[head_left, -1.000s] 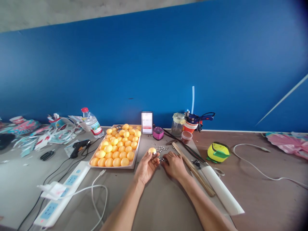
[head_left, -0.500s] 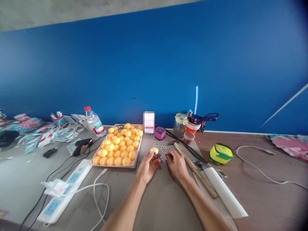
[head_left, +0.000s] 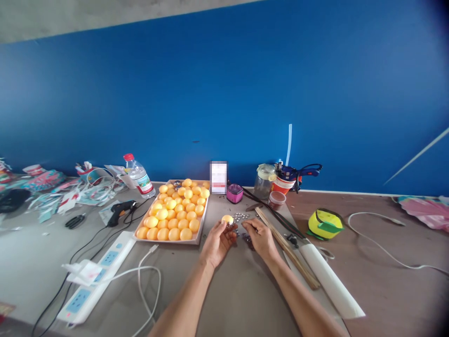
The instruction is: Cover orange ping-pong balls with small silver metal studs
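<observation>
My left hand (head_left: 216,245) is closed around an orange ping-pong ball (head_left: 227,219), held up between thumb and fingers. Something small and shiny shows on the ball's lower right side. Just right of it, my right hand (head_left: 261,238) has its thumb and forefinger pinched together; whatever they hold is too small to make out. Small silvery beads (head_left: 241,216) lie on the table behind and between the hands. Dark, shiny little pieces (head_left: 247,239) show under the right hand. A shallow box (head_left: 202,228) full of similar orange balls (head_left: 173,222) stands to the left.
On the left are a power strip (head_left: 101,276), a glue gun (head_left: 119,213) and a water bottle (head_left: 140,178). Wooden sticks (head_left: 289,250), a white roll (head_left: 331,278), a jar (head_left: 264,180) and a yellow-green pouch (head_left: 325,223) stand or lie right. A purple box (head_left: 234,193) is behind the hands.
The fingers of my right hand have risen slightly off the tabletop and are pinched together, uncovering dark pieces beneath. My left hand still holds the ball. The view has shifted a little.
</observation>
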Action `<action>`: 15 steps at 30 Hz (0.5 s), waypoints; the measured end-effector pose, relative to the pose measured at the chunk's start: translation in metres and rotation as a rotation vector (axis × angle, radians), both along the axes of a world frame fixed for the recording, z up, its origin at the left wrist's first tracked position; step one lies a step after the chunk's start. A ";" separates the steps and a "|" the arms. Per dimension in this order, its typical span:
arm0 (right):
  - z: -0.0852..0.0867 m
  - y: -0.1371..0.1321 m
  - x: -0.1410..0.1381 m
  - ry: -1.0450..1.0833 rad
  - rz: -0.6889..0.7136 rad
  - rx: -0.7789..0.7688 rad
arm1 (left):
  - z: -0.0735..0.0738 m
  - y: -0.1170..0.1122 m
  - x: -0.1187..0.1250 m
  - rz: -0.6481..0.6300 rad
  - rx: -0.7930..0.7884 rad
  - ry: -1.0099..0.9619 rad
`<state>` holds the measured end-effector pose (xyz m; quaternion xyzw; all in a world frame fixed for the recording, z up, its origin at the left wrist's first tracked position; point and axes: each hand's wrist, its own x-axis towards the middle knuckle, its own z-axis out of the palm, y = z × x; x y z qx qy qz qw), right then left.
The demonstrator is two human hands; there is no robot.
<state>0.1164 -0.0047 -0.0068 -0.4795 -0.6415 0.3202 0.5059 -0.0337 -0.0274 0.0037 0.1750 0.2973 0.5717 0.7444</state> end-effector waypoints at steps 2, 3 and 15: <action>-0.003 0.002 0.001 0.109 0.000 -0.048 | 0.001 0.000 0.000 -0.001 -0.001 -0.001; -0.004 0.003 0.002 0.175 0.003 -0.086 | 0.002 0.000 0.000 0.000 -0.003 -0.001; -0.001 -0.002 -0.008 0.647 0.127 -0.308 | 0.004 -0.003 0.001 -0.022 0.015 0.041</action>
